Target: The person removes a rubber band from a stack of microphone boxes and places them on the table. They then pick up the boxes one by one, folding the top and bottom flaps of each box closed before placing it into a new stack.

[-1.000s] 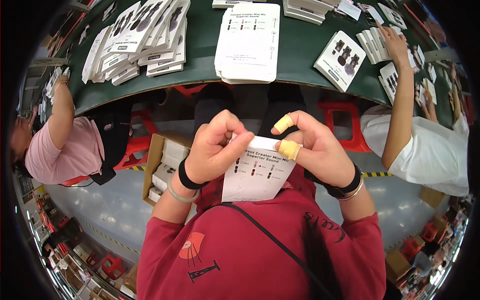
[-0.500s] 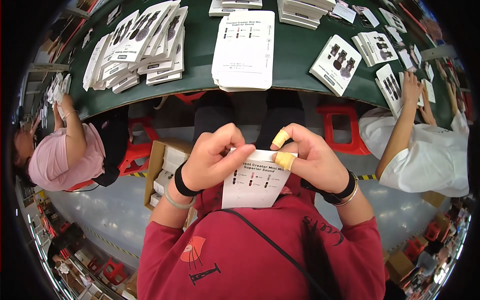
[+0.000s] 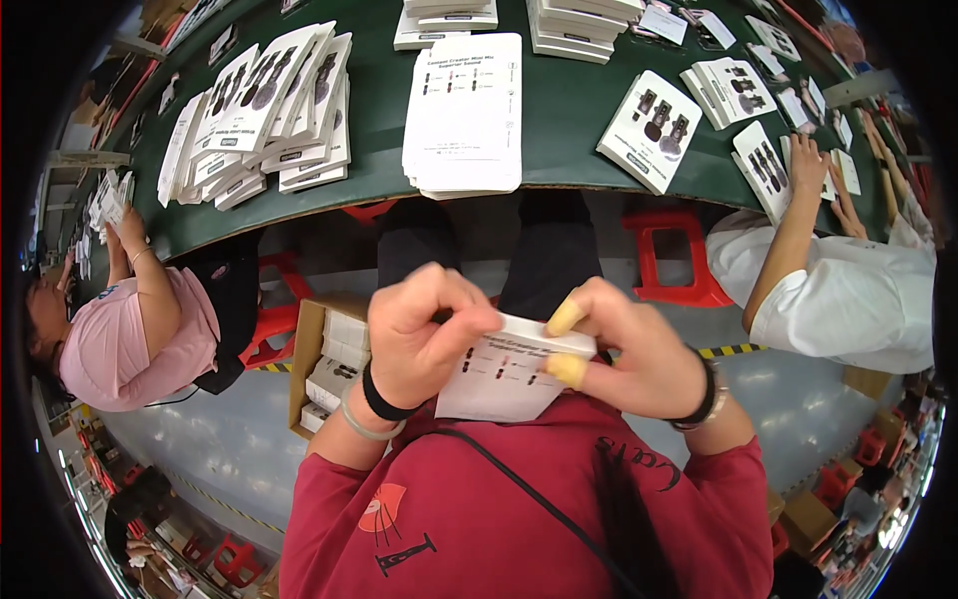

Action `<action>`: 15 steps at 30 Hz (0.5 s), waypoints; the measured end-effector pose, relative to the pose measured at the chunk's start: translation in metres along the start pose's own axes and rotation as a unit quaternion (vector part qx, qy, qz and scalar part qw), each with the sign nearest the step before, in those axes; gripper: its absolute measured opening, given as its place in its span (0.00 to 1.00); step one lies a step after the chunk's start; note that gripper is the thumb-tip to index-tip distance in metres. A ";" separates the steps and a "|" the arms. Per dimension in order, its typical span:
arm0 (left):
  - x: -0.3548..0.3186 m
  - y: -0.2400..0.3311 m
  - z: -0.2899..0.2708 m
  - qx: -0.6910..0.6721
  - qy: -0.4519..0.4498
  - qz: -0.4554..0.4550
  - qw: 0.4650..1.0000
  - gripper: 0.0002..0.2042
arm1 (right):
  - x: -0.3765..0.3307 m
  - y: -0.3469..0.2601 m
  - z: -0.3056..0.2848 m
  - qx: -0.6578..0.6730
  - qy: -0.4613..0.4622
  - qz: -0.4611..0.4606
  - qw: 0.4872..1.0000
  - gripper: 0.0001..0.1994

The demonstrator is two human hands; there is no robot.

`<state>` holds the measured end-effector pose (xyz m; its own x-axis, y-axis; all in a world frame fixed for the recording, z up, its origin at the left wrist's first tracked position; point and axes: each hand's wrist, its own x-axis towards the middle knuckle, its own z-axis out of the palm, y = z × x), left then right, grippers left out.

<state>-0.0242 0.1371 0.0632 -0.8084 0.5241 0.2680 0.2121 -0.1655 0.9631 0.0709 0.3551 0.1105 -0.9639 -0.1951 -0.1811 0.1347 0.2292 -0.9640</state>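
Green table (image 3: 569,130), red stools (image 3: 667,258), grey floor (image 3: 200,439)

I'm in a dark red long-sleeve top w/ sleeves pushed up, an orange-red fan-like mark and a black tower-like mark on the chest, dark lettering by the right shoulder. Thin black strap crosses diag. Left hand (image 3: 424,334): black band plus a pale bangle at the wrist. Right hand (image 3: 634,349): yellow finger cots on two fingertips (image 3: 565,317), black band and bracelet.
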 end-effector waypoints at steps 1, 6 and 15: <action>0.008 0.007 0.006 -0.069 0.034 0.000 0.997 0.12 | -0.003 -0.010 -0.010 -0.033 0.021 -0.031 0.999 0.18; 0.068 -0.005 -0.024 0.206 0.085 0.040 0.974 0.23 | -0.012 0.006 -0.047 -0.208 0.341 -0.165 0.902 0.18; 0.130 -0.080 -0.053 0.479 0.042 -0.061 0.875 0.24 | 0.062 0.146 -0.077 -0.440 0.440 -0.101 0.777 0.21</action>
<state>-0.1754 0.1739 0.0198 -0.8859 0.4192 0.1987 0.4521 0.6842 0.5723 0.0132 0.4498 -0.0263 -0.7810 0.3260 0.5327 0.1236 0.9168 -0.3798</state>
